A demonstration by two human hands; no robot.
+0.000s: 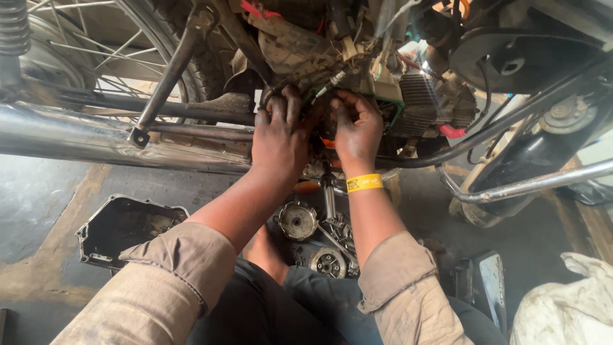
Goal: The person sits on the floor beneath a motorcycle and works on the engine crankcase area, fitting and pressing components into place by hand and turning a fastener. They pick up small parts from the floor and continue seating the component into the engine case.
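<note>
Up close, both hands' fingers press the engine [357, 70], grip unclear; exhaust pipe [96, 137] and kickstand [163, 76] crowd beside

The exhaust pipe [76, 137] is glossy chromed metal. The engine [357, 83] is dull, greasy metal with ribbed fins. The cover [124, 227] on the rough concrete floor [38, 191] is matt, grimy metal. The gears [299, 220] shine, bare steel. The rag [568, 300] is crumpled white cloth.

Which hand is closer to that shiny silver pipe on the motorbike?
The left hand. It presses on the engine just above the pipe's inner end. The right hand sits farther along the engine, on the side away from the pipe.
</note>
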